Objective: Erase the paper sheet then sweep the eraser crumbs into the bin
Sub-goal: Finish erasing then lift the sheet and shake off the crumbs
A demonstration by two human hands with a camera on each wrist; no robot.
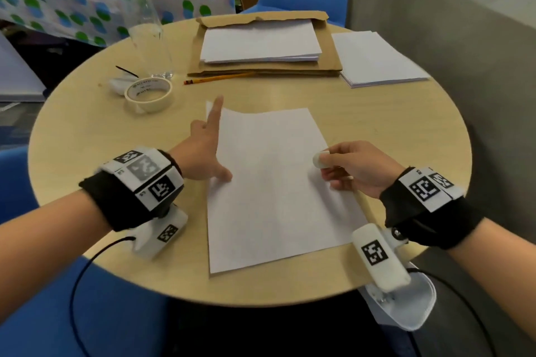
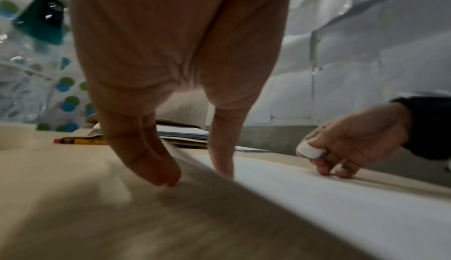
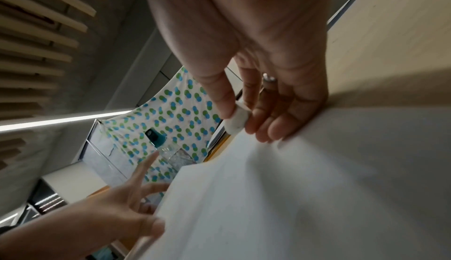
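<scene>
**Two hands on the sheet, eraser poised at its right edge**

Two hands frame the paper sheet, which lies flat on the round worktop. Left hand first: it is spread, forefinger stretched forward along the sheet's left edge and thumb pressing the paper nearer the wrist. Beyond its fingertips lie a tape roll and a pencil. Right hand next: thumb and forefinger pinch a small white eraser, while its lower fingers rest on the sheet's right edge.

No pencil marks or crumbs can be made out on the sheet, and no bin is plainly in view. The risk, as I judge it: only the left edge is pinned, so a hard stroke towards that hand could buckle or crease the sheet, and a fast sweep could scatter crumbs over the worktop's rim.
</scene>
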